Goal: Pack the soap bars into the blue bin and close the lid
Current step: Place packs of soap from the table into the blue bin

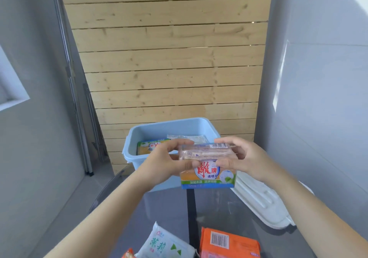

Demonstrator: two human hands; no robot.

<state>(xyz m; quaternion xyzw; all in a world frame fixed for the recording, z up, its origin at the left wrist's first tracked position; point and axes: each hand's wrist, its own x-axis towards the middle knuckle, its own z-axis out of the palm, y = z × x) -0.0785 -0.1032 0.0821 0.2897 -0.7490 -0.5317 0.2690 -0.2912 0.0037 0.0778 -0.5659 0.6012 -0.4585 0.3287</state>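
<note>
**Two soap packs held over the table, bin open beyond**

While both hands grip them, two wrapped soap bars hang stacked above the dark, glossy glass table. The left hand curls its fingers round the left end of the clear-wrapped pinkish soap bar on top, and the right hand pinches the right end, thumb pressed to the orange-and-green printed soap pack beneath it.

Just beyond the hands, at the far edge of the table, stands the light blue plastic bin, open. Inside it lie an orange-and-green soap pack at the left and a pale clear-wrapped pack further back. The white plastic lid lies flat on the table to the right of the bin.

At the near edge rest a white soap pack with green lettering and, to its right, an orange pack with a barcode; a scrap of another orange pack shows at the bottom edge.

Behind the bin rises a wall of pale horizontal wooden planks, flanked by grey walls left and right. The floor at the left is grey.
</note>
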